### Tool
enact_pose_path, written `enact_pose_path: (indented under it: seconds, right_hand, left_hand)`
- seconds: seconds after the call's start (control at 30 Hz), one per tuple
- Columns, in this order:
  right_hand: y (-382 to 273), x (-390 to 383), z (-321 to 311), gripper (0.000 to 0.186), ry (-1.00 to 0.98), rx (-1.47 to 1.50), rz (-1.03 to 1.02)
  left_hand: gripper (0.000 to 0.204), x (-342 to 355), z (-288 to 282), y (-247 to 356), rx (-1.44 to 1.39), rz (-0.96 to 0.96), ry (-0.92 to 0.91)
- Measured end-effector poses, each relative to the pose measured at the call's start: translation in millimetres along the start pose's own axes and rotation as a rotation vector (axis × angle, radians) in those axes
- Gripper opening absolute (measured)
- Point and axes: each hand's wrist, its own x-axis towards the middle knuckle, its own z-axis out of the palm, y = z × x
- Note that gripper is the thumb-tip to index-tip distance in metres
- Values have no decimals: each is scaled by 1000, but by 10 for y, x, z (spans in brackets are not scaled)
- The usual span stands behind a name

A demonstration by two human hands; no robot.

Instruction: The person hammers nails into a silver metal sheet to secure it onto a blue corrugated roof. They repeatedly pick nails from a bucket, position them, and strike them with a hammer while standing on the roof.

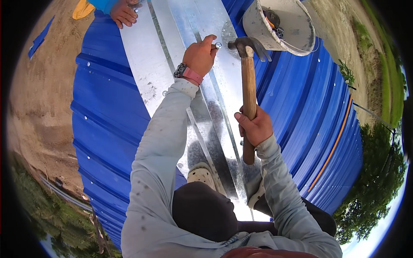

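My left hand (200, 57), with a watch (188, 74) on its wrist, pinches a roofing nail (218, 45) with a round, shiny head against the silvery metal ridge sheet (177, 32). Most of the nail's shank is hidden by my fingers. My right hand (257, 127) is closed around the lower part of the wooden handle of a claw hammer (248, 81). The hammer's dark head is just right of the nail, apart from it. Another nail head (164, 93) shows on the sheet left of my left forearm.
Blue ribbed roof panels (107, 94) slope down on both sides of the ridge. A whitish bucket (260, 30) with items inside stands at the upper right. A co-worker's hand (124, 13) rests on the sheet's far left edge. An orange strip (330, 146) lies on the right slope.
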Motion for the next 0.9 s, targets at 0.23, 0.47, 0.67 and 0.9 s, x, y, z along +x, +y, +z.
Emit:
enact_pose_path:
  seconds: [0.23,0.47,0.67,0.9]
  right_hand:
    - [-208,-115,69,40,172,-212,-299]
    - [-80,311,56,39,93,-434,-133]
    - [-373,-163,70,33,213,-236,-409]
    - [-236,177,70,26,58,-174,-49]
  left_hand:
    - [31,-6,-47,-18,42,6,-20]
    - [32,40,22,24,89,-16,-51]
    - [33,17,-79,-12,93,-11,-42]
    - [35,-14,-27,-80,76,4,-48]
